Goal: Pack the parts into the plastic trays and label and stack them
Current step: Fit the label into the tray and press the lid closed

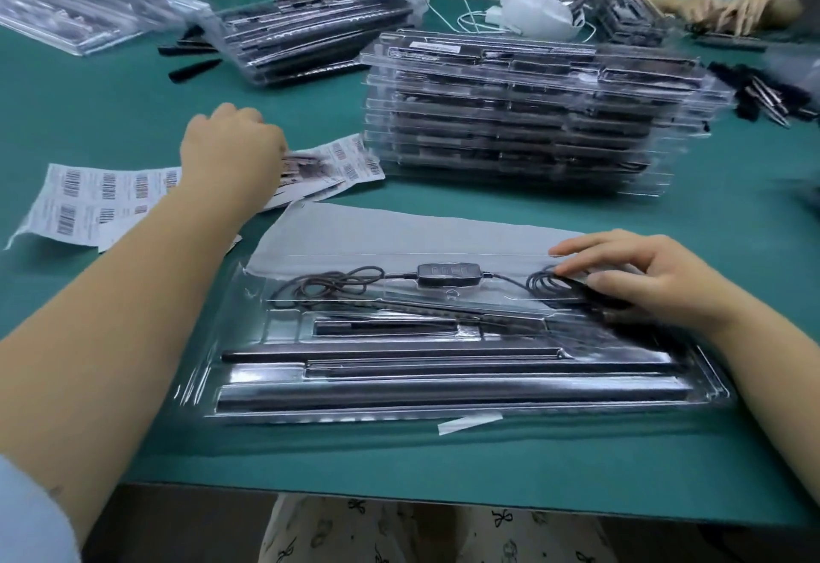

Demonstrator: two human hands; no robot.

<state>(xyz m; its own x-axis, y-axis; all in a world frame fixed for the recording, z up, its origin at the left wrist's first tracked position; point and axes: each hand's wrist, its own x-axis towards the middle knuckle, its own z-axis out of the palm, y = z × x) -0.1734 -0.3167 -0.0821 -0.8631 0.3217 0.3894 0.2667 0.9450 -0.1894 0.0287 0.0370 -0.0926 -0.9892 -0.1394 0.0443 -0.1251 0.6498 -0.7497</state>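
A clear plastic tray (248,385) lies in front of me on the green table. It holds long black bars, a coiled cable and an inline controller (449,273). My right hand (639,278) rests on the tray's right end, fingers spread over the cable coil (550,285). My left hand (230,149) reaches forward to the barcode label sheets (350,161), its fingers curled at the sheet; what they pinch is hidden behind the hand. A tall stack of packed trays (523,118) stands behind the tray.
More label sheets (84,203) lie at the left. Another tray stack (306,36) and flat trays (84,16) sit at the back left. A white mask (537,14), loose black parts (767,92) and another person's hands (727,10) are at the back right. A peeled label strip (470,422) lies near the table's front edge.
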